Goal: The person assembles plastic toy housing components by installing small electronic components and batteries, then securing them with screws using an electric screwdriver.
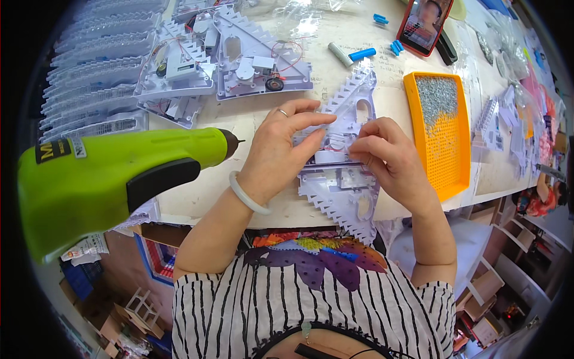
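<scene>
Two white toothed plastic housing halves lie in front of me: the upper half (350, 99) points away, and the lower half (341, 194) points toward my body. Over the upper half's left edge reaches my left hand (281, 146), its thumb and fingers apart, with a ring and a pale bangle on that arm. My right hand (391, 158) is at the right edge where the halves meet, thumb and fingertips pinched together. Whatever lies between those fingertips is too small or hidden to make out. A small white component with thin wires (335, 149) sits between my hands.
A green electric screwdriver (119, 161) hangs at the left, its bit pointing right. An orange tray (445, 173) at the right holds many small screws. Wired housings (257, 54) and stacked white shells (89, 84) fill the far left. Blue cylinders (362, 54) and a phone (423, 27) lie beyond.
</scene>
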`<state>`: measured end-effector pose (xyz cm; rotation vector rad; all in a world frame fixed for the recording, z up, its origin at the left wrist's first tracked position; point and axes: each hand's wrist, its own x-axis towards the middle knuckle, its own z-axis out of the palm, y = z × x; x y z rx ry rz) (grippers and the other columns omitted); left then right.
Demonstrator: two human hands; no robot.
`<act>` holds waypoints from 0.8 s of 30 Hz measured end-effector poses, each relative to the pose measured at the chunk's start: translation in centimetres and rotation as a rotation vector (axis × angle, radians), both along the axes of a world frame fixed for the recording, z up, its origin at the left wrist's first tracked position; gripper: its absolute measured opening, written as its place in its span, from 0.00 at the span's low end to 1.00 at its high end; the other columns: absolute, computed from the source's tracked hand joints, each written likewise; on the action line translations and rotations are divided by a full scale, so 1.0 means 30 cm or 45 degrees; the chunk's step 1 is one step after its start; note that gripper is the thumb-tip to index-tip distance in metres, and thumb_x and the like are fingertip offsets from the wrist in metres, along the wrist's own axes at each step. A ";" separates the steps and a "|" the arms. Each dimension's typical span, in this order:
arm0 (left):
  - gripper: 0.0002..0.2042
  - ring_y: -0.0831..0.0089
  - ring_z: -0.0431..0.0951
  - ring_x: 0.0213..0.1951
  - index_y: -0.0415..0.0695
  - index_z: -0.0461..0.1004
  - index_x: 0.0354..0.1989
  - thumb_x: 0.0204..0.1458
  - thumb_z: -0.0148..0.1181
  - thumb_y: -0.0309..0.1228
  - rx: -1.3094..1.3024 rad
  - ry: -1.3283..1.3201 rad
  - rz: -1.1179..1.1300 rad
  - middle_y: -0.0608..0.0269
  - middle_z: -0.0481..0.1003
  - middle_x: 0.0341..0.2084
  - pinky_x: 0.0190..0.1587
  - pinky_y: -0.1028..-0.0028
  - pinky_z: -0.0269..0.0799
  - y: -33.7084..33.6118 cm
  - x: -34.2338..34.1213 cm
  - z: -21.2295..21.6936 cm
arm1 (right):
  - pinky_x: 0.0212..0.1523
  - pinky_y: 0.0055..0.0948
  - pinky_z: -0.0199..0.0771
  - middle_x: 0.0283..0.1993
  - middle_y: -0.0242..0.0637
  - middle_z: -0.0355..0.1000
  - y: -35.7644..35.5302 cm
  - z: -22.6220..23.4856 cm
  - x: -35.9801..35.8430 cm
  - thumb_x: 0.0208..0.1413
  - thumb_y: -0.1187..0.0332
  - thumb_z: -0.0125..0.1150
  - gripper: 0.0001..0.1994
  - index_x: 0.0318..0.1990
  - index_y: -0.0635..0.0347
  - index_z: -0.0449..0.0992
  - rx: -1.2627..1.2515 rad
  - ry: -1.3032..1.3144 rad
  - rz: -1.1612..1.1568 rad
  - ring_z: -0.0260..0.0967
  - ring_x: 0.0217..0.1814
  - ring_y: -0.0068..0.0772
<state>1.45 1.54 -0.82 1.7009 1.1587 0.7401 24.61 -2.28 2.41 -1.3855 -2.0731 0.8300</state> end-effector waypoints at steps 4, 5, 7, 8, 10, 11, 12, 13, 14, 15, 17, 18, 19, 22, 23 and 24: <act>0.17 0.68 0.74 0.59 0.49 0.84 0.52 0.52 0.69 0.24 0.019 -0.022 -0.005 0.59 0.75 0.57 0.58 0.71 0.71 -0.005 -0.002 -0.012 | 0.49 0.39 0.70 0.43 0.37 0.72 0.006 0.022 0.005 0.48 0.71 0.73 0.07 0.35 0.55 0.80 0.086 -0.112 0.207 0.70 0.47 0.42; 0.18 0.66 0.73 0.61 0.48 0.84 0.52 0.50 0.71 0.24 0.074 -0.029 -0.007 0.59 0.75 0.58 0.62 0.69 0.69 -0.008 -0.004 -0.015 | 0.49 0.38 0.69 0.43 0.36 0.72 0.003 0.023 0.003 0.48 0.69 0.74 0.08 0.34 0.55 0.80 0.083 -0.091 0.211 0.70 0.47 0.41; 0.19 0.65 0.72 0.63 0.48 0.84 0.52 0.48 0.72 0.24 0.072 -0.010 -0.032 0.58 0.74 0.58 0.64 0.68 0.67 -0.004 0.005 -0.003 | 0.50 0.38 0.69 0.43 0.35 0.73 0.002 0.014 0.009 0.48 0.67 0.75 0.09 0.34 0.55 0.80 0.075 -0.064 0.205 0.70 0.47 0.40; 0.21 0.64 0.70 0.64 0.47 0.83 0.52 0.47 0.74 0.24 0.072 0.007 -0.053 0.58 0.74 0.59 0.67 0.66 0.65 -0.002 0.008 0.001 | 0.49 0.38 0.70 0.43 0.35 0.73 0.006 0.001 0.014 0.49 0.67 0.75 0.09 0.33 0.56 0.80 0.063 -0.058 0.177 0.70 0.46 0.40; 0.21 0.64 0.71 0.64 0.47 0.83 0.52 0.46 0.74 0.24 0.075 -0.007 -0.054 0.58 0.74 0.60 0.66 0.66 0.66 -0.006 0.006 0.002 | 0.48 0.38 0.71 0.43 0.35 0.73 -0.002 -0.008 0.007 0.50 0.66 0.76 0.09 0.33 0.57 0.80 0.055 -0.056 0.148 0.71 0.45 0.40; 0.22 0.63 0.71 0.64 0.47 0.84 0.52 0.45 0.75 0.24 0.075 -0.020 -0.052 0.58 0.74 0.61 0.66 0.66 0.67 -0.007 0.006 0.002 | 0.48 0.38 0.72 0.43 0.37 0.73 -0.011 -0.009 -0.007 0.51 0.68 0.75 0.09 0.34 0.59 0.80 0.009 0.000 0.016 0.72 0.45 0.41; 0.22 0.63 0.71 0.64 0.47 0.84 0.52 0.45 0.75 0.24 0.075 -0.018 -0.050 0.58 0.74 0.61 0.66 0.66 0.67 -0.009 0.006 0.001 | 0.47 0.38 0.73 0.44 0.38 0.73 -0.017 -0.011 -0.023 0.52 0.69 0.74 0.08 0.35 0.60 0.80 -0.038 0.058 -0.111 0.73 0.45 0.42; 0.22 0.63 0.72 0.64 0.46 0.84 0.51 0.44 0.75 0.23 0.063 -0.040 -0.045 0.58 0.73 0.61 0.65 0.66 0.67 -0.010 0.006 0.000 | 0.47 0.38 0.73 0.44 0.38 0.73 -0.017 -0.004 -0.038 0.52 0.69 0.74 0.08 0.35 0.60 0.80 -0.039 0.060 -0.109 0.73 0.45 0.42; 0.22 0.63 0.73 0.63 0.46 0.84 0.51 0.43 0.76 0.23 0.049 -0.062 -0.042 0.58 0.73 0.61 0.64 0.66 0.68 -0.011 0.006 -0.001 | 0.47 0.38 0.74 0.44 0.40 0.73 -0.015 0.010 -0.053 0.52 0.71 0.73 0.08 0.37 0.62 0.80 -0.121 0.142 -0.228 0.73 0.46 0.44; 0.22 0.63 0.73 0.63 0.46 0.84 0.51 0.43 0.76 0.23 0.048 -0.062 -0.043 0.58 0.73 0.61 0.64 0.66 0.68 -0.010 0.007 0.001 | 0.47 0.38 0.75 0.45 0.42 0.73 -0.013 0.016 -0.059 0.52 0.73 0.73 0.09 0.39 0.63 0.80 -0.202 0.222 -0.348 0.74 0.47 0.45; 0.22 0.63 0.74 0.62 0.45 0.84 0.50 0.43 0.76 0.22 0.054 -0.058 -0.027 0.59 0.74 0.60 0.63 0.67 0.70 -0.008 0.010 0.006 | 0.48 0.38 0.75 0.45 0.42 0.73 -0.015 0.006 -0.057 0.52 0.74 0.73 0.10 0.40 0.64 0.80 -0.151 0.161 -0.308 0.74 0.47 0.46; 0.22 0.63 0.74 0.62 0.45 0.84 0.50 0.43 0.76 0.22 0.053 -0.057 -0.029 0.59 0.74 0.60 0.63 0.67 0.70 -0.007 0.012 0.004 | 0.49 0.37 0.75 0.46 0.43 0.73 -0.015 0.001 -0.056 0.51 0.74 0.73 0.11 0.41 0.65 0.80 -0.098 0.100 -0.265 0.74 0.48 0.46; 0.20 0.61 0.76 0.58 0.45 0.84 0.48 0.42 0.76 0.24 0.060 -0.097 -0.001 0.58 0.76 0.57 0.60 0.66 0.72 -0.007 0.013 -0.001 | 0.49 0.37 0.75 0.46 0.43 0.73 -0.016 -0.007 -0.052 0.51 0.74 0.73 0.11 0.41 0.65 0.80 -0.099 0.101 -0.267 0.74 0.48 0.46; 0.19 0.58 0.79 0.54 0.45 0.83 0.46 0.43 0.76 0.27 0.041 -0.142 0.023 0.58 0.78 0.54 0.56 0.64 0.75 -0.007 0.016 0.002 | 0.48 0.38 0.75 0.46 0.43 0.73 -0.017 -0.025 -0.038 0.51 0.74 0.73 0.11 0.41 0.64 0.80 -0.018 0.026 -0.199 0.74 0.48 0.46; 0.18 0.58 0.79 0.54 0.44 0.83 0.46 0.43 0.76 0.26 0.018 -0.148 0.021 0.57 0.78 0.54 0.55 0.64 0.75 -0.006 0.016 0.006 | 0.48 0.38 0.75 0.46 0.43 0.73 -0.016 -0.026 -0.036 0.51 0.74 0.73 0.11 0.41 0.64 0.80 -0.008 0.028 -0.193 0.74 0.49 0.46; 0.18 0.58 0.79 0.54 0.44 0.83 0.46 0.43 0.76 0.26 0.016 -0.147 0.018 0.57 0.78 0.54 0.55 0.64 0.75 -0.005 0.016 0.011 | 0.48 0.38 0.75 0.46 0.43 0.73 -0.015 -0.026 -0.034 0.51 0.73 0.73 0.11 0.41 0.64 0.80 0.003 0.030 -0.187 0.74 0.49 0.46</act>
